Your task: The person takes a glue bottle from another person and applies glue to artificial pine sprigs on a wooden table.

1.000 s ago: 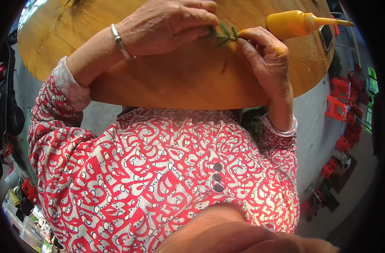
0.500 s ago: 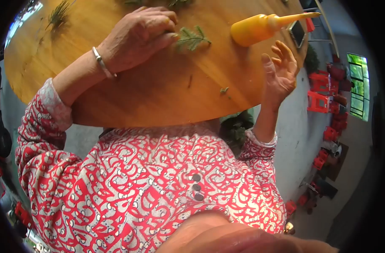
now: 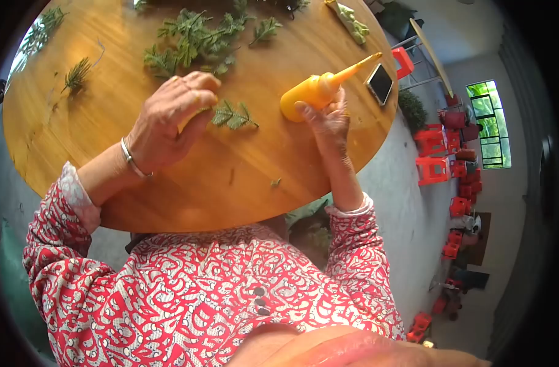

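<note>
My right hand (image 3: 331, 119) is wrapped round a yellow squeeze bottle (image 3: 303, 98), with the thumb across its front. The bottle lies tilted, its long nozzle pointing up and to the right. My left hand (image 3: 178, 116), with a bracelet at the wrist, is closed in a pinch at the left end of a small green sprig (image 3: 235, 116). The fingers partly hide that end; the sprig's leafy part spreads over the wooden table (image 3: 169, 205) between my two hands.
Beyond my left hand lies a heap of green sprigs (image 3: 197, 40), with a single sprig (image 3: 266, 30) beside it and another (image 3: 77, 76) at the left. A phone (image 3: 379, 84) rests by the right table edge, near a greenish cloth-like item (image 3: 351, 23). Red stools (image 3: 431, 170) stand on the floor at right.
My right hand has gone from open beside the squeeze bottle to gripping it. The view has shifted, showing more of the far table. My left hand stays at the sprig.
</note>
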Demonstrator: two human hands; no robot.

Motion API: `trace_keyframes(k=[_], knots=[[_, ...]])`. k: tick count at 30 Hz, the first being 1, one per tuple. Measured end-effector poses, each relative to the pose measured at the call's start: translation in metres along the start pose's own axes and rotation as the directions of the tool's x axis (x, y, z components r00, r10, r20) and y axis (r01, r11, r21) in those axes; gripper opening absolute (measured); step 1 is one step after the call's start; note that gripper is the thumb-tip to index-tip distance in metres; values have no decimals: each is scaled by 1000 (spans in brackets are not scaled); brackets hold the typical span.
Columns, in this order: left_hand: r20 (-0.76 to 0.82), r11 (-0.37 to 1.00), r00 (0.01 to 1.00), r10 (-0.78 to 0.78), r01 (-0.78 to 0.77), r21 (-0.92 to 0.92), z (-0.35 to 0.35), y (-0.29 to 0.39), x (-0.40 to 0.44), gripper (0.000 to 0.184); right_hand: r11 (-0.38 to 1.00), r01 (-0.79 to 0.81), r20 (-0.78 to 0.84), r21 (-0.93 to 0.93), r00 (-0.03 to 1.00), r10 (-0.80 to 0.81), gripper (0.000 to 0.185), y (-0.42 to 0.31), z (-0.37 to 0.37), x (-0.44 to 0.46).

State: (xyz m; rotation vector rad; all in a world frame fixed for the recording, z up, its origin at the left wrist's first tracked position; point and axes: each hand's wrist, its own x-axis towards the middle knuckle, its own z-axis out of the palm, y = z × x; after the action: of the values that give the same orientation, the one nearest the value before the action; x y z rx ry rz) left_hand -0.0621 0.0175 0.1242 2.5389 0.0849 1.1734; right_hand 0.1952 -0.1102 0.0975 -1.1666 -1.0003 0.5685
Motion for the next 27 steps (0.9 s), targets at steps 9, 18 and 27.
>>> trace_keyframes(k=[9, 18, 27], knots=[[148, 1000, 989, -3, -2, 30, 6, -12, -4, 21, 983, 80, 4, -168, 997, -81, 52, 6, 3, -3], [236, 995, 967, -100, 92, 43, 11, -29, -6, 23, 918, 86, 33, -387, 996, -80, 50, -24, -19, -50], [237, 997, 969, -74, 70, 24, 13, -41, -10, 21, 841, 20, 164, -540, 983, 82, 54, -50, -11, -64]])
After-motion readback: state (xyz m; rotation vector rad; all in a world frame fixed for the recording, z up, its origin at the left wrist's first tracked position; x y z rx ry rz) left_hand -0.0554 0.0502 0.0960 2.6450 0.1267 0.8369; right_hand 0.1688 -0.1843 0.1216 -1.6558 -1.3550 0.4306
